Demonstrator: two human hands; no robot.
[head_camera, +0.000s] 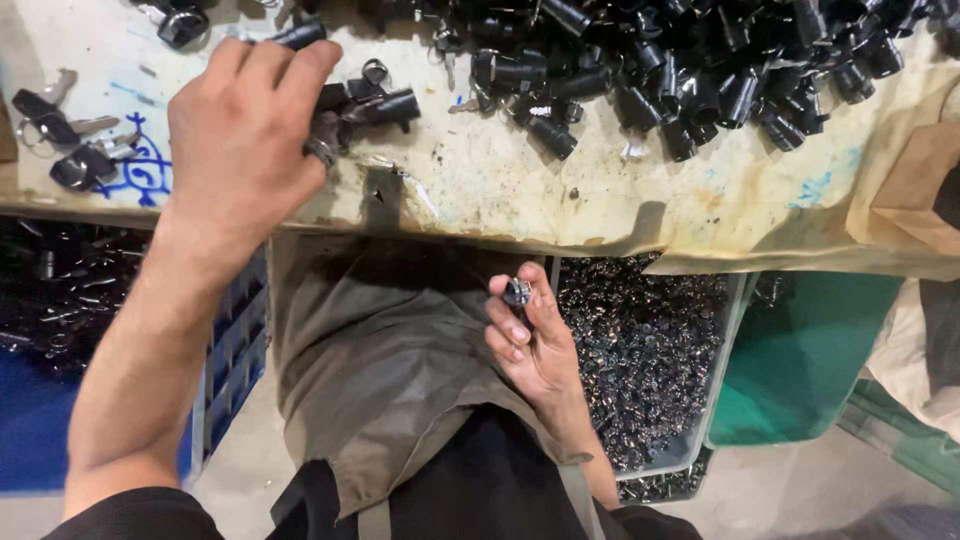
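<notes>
Small metal part (517, 292), dark and shiny, sits pinched at the fingertips of the right hand (532, 345), which is raised palm-up over the lap, below the table edge and beside a clear bin (722, 380). That bin is filled with many small dark metal pieces. The left hand (240, 130) reaches up onto the worktable (560, 200), its fingers curled down around a black cylindrical lock piece (385, 105); whether they have fully clamped on it cannot be told, since the back of the hand covers the fingertips. A metal ring shows just under that hand.

A big heap of black cylinders (700, 70) spreads across the far side of the table, cut off by the top edge. At the far left lie keys with black heads (60, 130), next to blue scribbles on the surface.

The tabletop is pale, stained and scuffed. Beneath it, an olive apron (380, 370) covers the lap, a blue crate (235, 340) stands on the left, and a green bin (800, 360) on the right.
</notes>
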